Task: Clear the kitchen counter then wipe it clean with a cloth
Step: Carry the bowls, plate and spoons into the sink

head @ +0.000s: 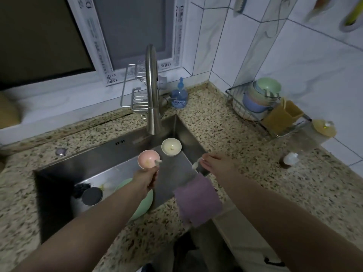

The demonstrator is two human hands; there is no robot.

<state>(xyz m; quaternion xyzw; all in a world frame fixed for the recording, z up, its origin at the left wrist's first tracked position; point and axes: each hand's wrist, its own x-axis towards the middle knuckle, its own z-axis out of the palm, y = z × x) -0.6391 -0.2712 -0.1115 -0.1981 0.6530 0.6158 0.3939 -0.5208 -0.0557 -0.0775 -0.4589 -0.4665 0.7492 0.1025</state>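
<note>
Purple cloth [197, 201] draped over the sink's front edge, both hands out over the basin.

Left hand [146, 178] grips a pink bowl [148, 159] plus a small whitish utensil, held over the sink [110, 154]. Right hand [218, 163] hovers at the basin's 3 o'clock rim, fingers mostly straight; there's a little white thing at the fingertips, too blurry to say whether it's pinched. Cream bowl [171, 146] sits in the sink at 12 o'clock under the faucet [152, 91], green plate [137, 201] at 6 o'clock. On the speckled tabletop [235, 138], a dish rack [269, 108] at 2 o'clock and a blue bottle [179, 95] behind the faucet.
</note>
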